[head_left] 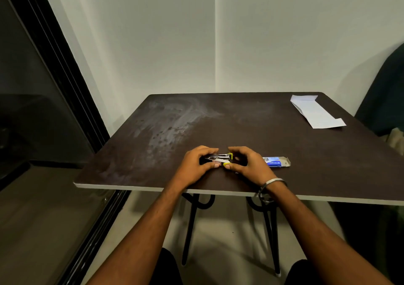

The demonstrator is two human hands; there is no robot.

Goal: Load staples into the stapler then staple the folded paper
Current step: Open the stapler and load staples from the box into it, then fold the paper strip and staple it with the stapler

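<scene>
A small black stapler (218, 159) with yellow-green ends lies on the dark table (240, 129) near its front edge, its metal staple channel showing on top. My left hand (197, 164) wraps the stapler's left end. My right hand (247, 163) pinches its right end at the yellow-green part. Just right of my right hand lies a small blue staple box (276, 161) with its flap open. The folded white paper (314, 112) rests flat at the far right corner of the table, apart from both hands.
A dark glass sliding door (43, 109) runs along the left. The table stands against a pale wall corner, on black metal legs (190, 223). A dark chair or cushion (384, 92) sits beyond the right edge. A pale smear marks the table's left middle.
</scene>
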